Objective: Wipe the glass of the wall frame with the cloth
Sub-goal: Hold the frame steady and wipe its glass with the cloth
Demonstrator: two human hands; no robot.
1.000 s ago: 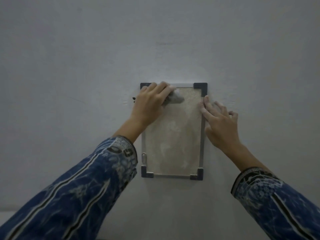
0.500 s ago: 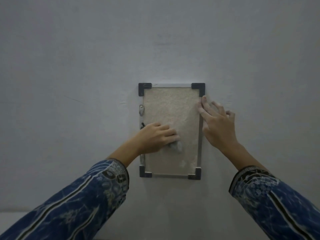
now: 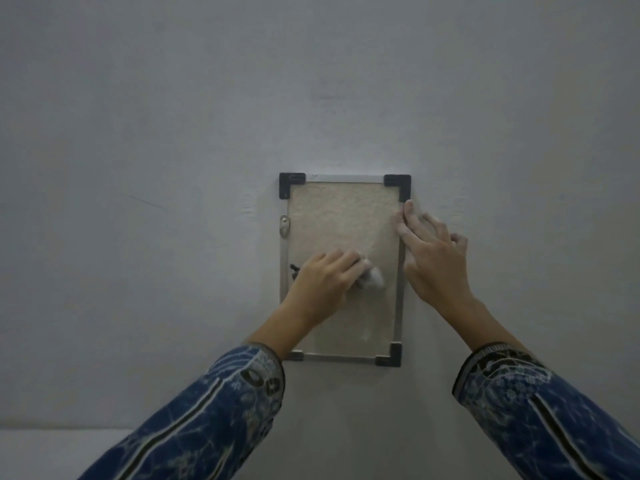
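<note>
A small upright wall frame [image 3: 397, 183] with a thin metal edge and black corner pieces hangs on the wall. Its glass [image 3: 341, 216] covers a beige textured sheet. My left hand [image 3: 323, 282] presses a small bunched grey-white cloth [image 3: 373, 278] against the lower middle of the glass; most of the cloth is hidden under my fingers. My right hand [image 3: 434, 258] rests flat with spread fingers on the frame's right edge, the fingertips just under the top right corner.
A plain grey-white wall [image 3: 173, 133] surrounds the frame. A small metal clip [image 3: 284, 226] sits on the frame's left edge. A pale ledge or floor strip [image 3: 52, 452] shows at the bottom left. Both forearms wear blue patterned sleeves.
My left hand swept the cloth from the top left of the glass down to the lower middle, then held about there. My right hand stayed on the right edge.
</note>
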